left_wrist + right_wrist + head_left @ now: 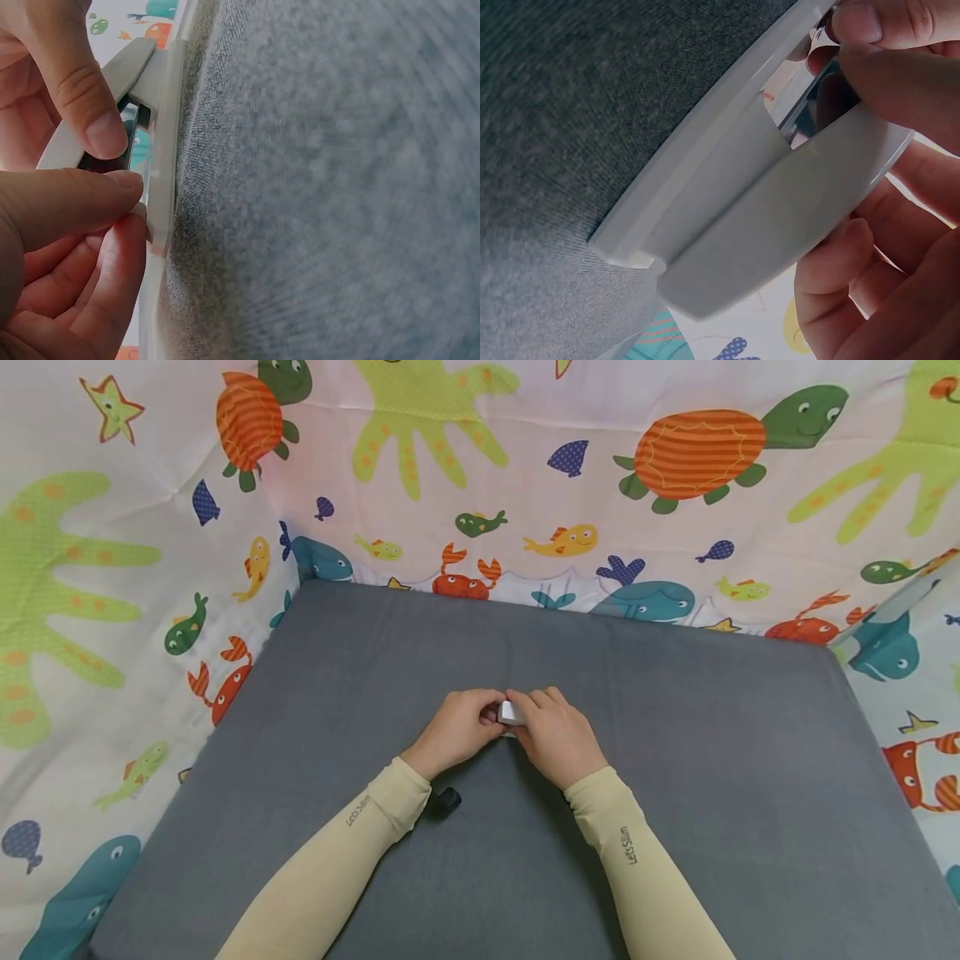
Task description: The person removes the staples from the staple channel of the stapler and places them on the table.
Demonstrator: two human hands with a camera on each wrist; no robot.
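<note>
A white stapler [757,217] with a metal rail inside stands on the grey table, its base [682,150] along the cloth and its upper arm raised. My right hand [558,735] grips the upper arm, thumb near the metal rail and fingers curled round the far side. My left hand [461,727] is at the stapler's other end. In the left wrist view its thumb and fingertips [127,187] pinch together right at the gap between arm and base; I cannot tell whether a small piece is between them. Much of the stapler is hidden behind the hands in the head view.
The grey cloth-covered table [712,760] extends on all sides of the hands. A small black object [447,800] sits beside the left sleeve cuff. A curtain [525,510] printed with sea animals hangs behind the table and along its sides.
</note>
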